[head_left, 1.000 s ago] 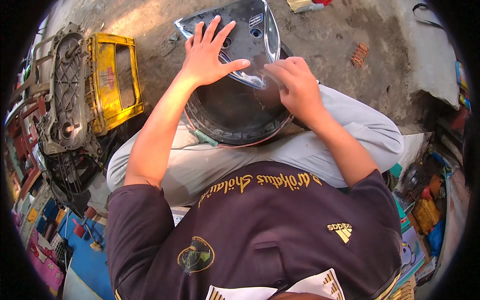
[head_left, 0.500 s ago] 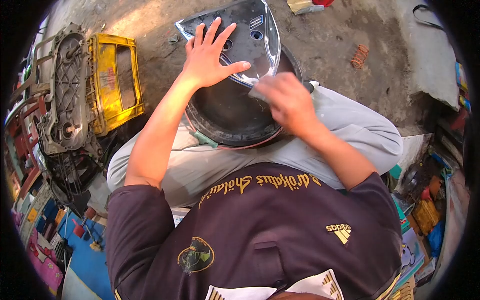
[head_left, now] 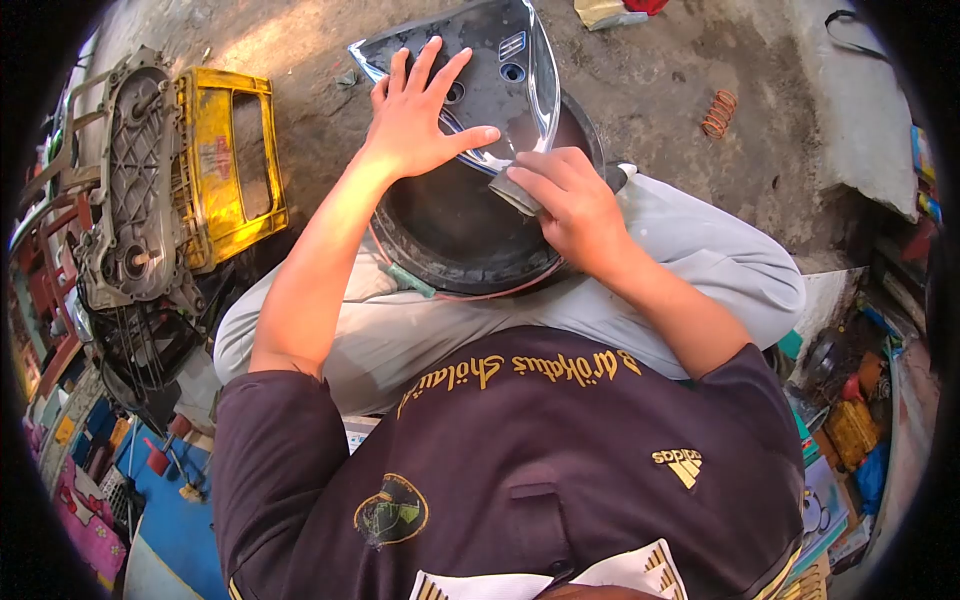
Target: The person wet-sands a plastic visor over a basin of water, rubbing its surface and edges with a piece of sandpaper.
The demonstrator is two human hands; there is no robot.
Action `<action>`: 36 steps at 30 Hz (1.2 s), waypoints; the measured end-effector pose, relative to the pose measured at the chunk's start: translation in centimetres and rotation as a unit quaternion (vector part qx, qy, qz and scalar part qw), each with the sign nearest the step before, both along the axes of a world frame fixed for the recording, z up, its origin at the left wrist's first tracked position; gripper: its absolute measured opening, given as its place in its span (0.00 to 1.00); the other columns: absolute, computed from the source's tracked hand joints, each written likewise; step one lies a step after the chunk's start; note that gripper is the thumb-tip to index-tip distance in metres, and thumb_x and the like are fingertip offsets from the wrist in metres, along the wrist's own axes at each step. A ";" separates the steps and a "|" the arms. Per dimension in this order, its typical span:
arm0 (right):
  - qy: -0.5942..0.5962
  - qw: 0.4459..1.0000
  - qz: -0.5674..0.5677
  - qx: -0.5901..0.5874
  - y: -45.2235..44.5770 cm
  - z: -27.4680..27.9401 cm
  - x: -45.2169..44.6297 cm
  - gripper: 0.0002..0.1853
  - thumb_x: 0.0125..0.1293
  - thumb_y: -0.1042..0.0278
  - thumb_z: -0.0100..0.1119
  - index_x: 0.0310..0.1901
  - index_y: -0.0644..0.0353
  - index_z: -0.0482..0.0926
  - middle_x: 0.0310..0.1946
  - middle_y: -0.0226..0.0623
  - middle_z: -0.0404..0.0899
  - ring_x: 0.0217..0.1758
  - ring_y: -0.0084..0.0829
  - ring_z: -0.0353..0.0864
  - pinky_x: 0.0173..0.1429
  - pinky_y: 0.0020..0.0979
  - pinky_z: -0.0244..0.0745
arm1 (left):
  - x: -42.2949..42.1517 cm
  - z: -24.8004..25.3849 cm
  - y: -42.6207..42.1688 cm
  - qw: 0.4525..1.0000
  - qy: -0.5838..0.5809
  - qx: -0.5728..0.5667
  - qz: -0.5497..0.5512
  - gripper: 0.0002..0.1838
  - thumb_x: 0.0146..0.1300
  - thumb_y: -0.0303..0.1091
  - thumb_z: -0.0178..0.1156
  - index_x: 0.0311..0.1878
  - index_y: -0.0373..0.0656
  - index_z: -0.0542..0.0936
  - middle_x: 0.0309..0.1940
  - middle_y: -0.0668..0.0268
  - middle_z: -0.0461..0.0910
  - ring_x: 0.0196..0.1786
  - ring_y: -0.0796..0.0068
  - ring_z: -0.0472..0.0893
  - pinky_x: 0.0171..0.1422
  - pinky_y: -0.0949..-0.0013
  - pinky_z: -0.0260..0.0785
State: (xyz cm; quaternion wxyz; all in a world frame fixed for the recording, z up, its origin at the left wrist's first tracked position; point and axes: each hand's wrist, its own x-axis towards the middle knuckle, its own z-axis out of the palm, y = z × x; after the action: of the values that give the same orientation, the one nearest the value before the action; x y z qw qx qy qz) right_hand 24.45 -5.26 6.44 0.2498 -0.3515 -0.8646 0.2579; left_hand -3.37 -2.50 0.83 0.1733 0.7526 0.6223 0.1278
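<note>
A glossy black panel with chrome-like edges (head_left: pixel 485 85) rests across the far part of a round black basin (head_left: pixel 450 235) in front of my crossed legs. My left hand (head_left: pixel 412 125) lies on the panel with its fingers spread, holding it down. At the panel's near corner, my right hand (head_left: pixel 582 210) pinches a folded grey piece of sandpaper (head_left: pixel 514 192) against the edge. Part of the sandpaper is hidden under the fingers. A greenish handle-like piece (head_left: pixel 408 280) sits at the basin's near left rim.
To the left stand a yellow plastic crate (head_left: pixel 200 235) and a metal engine casing (head_left: pixel 135 180). A rusty coil spring (head_left: pixel 719 113) lies on the concrete floor at the right. Mixed clutter (head_left: pixel 850 430) piles up at the lower right.
My right hand, blurred earlier, now shows sharply, with the sandpaper clearly visible and slightly lower at the panel's corner. My left hand and the panel have hardly moved.
</note>
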 end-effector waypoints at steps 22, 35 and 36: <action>0.013 1.000 -0.024 -0.012 1.7 -1.1 1.0 0.26 0.49 0.86 0.67 0.53 0.56 0.86 0.48 0.37 0.89 0.51 0.46 0.85 0.55 0.44 0.84 | -0.1 0.0 -0.1 1.000 -0.003 -0.014 -0.002 0.60 0.57 0.81 0.70 0.89 0.68 0.62 0.93 0.56 0.49 0.92 0.33 0.43 0.90 0.30 0.38; 0.014 1.000 0.022 -0.006 0.1 0.0 0.1 0.24 0.49 0.86 0.68 0.51 0.59 0.87 0.47 0.36 0.90 0.50 0.47 0.85 0.55 0.44 0.84 | -0.1 -0.3 -0.1 1.000 0.007 0.006 -0.003 0.60 0.57 0.81 0.70 0.89 0.68 0.62 0.93 0.56 0.49 0.92 0.33 0.44 0.89 0.30 0.39; 0.016 1.000 0.022 -0.007 0.7 -0.1 0.4 0.24 0.49 0.86 0.68 0.51 0.59 0.87 0.47 0.36 0.90 0.50 0.47 0.85 0.55 0.44 0.84 | -0.1 -0.1 -0.1 1.000 0.009 0.005 -0.003 0.60 0.57 0.81 0.70 0.89 0.68 0.62 0.93 0.56 0.49 0.92 0.33 0.44 0.89 0.30 0.39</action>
State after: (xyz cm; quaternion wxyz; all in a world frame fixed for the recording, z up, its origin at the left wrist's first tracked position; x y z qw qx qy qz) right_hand 24.86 -4.57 6.35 0.2555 -0.3300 -0.8660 0.2753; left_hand -3.48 -2.64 0.69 0.1647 0.7564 0.6209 0.1235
